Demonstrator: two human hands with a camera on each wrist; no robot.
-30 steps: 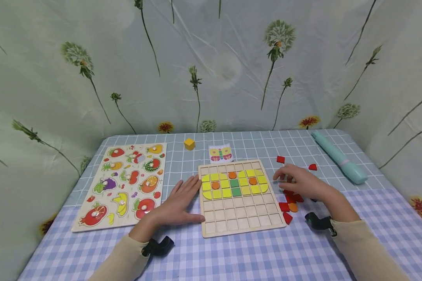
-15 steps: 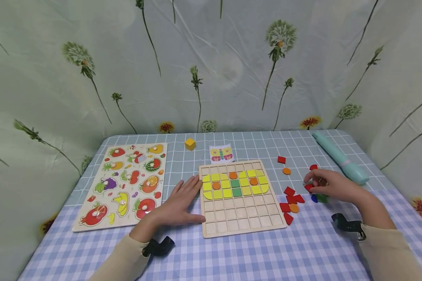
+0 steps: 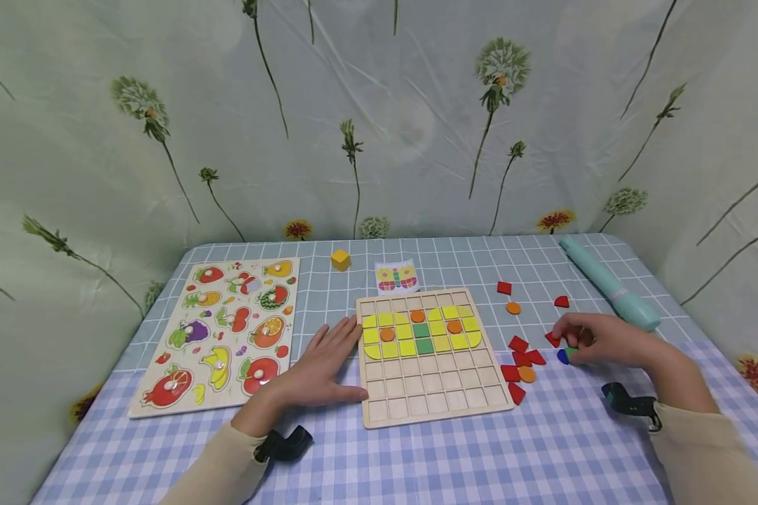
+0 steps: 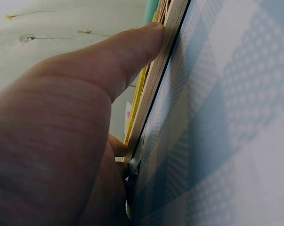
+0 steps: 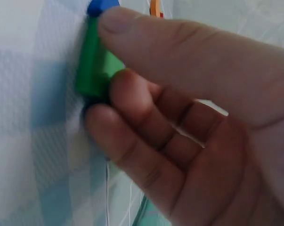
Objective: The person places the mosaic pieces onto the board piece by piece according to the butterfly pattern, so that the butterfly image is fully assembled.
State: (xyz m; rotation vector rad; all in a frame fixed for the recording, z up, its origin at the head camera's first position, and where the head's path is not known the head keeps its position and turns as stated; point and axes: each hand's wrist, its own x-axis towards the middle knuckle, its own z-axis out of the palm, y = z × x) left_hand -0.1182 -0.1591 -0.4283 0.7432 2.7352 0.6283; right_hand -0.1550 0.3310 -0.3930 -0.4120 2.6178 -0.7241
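My left hand (image 3: 325,365) lies flat with fingers spread at the left edge of a wooden grid board (image 3: 438,412). In the left wrist view its thumb (image 4: 118,54) touches the board's side. Yellow tiles (image 3: 407,347), several orange discs (image 3: 418,316) and green squares (image 3: 421,330) fill the board's upper rows. Right of the board, my right hand (image 3: 606,340) pinches a green tile (image 5: 92,66) between thumb and fingertips, close to the cloth. A blue piece (image 3: 564,356) lies right by it, and a red tile (image 3: 552,339) is near the fingertips.
Red tiles (image 3: 521,359) and an orange disc (image 3: 526,374) lie beside the board. A butterfly picture card (image 3: 396,276) and yellow cube (image 3: 341,260) are behind it. A fruit peg puzzle (image 3: 189,351) lies left; a teal tube-like object (image 3: 608,282) lies far right.
My right hand has moved right, from the red tiles to the green and blue pieces, and now pinches a green tile. An orange disc has come into view behind it. My left hand stays put.
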